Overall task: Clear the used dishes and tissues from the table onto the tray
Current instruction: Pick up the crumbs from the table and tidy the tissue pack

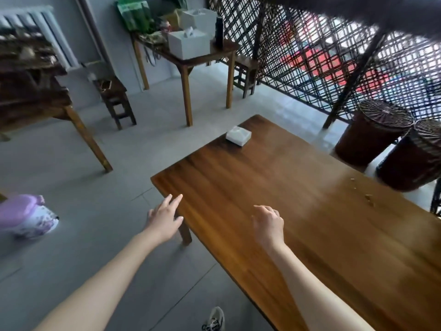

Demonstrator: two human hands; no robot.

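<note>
at lower centre, above the long brown wooden worktop (298, 192), left hand (164, 218) spreads its fingers, right hand (268, 224) hangs loosely curled, both empty; small white square box (238, 135) sits mid-frame, far end.

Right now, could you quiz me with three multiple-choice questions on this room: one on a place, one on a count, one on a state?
1. Where on the wooden table is the white tissue box?
A. By the far corner
B. Under a hand
C. At the near edge

2. How many lidded wicker baskets stand on the floor to the table's right?
A. One
B. Two
C. Four

3. What do the left hand and right hand hold?
A. A dish
B. A tissue
C. Nothing

Answers:
1 A: the box lies at the far end, away from both hands.
2 B: two stand side by side.
3 C: both hands hover with empty fingers.
</note>
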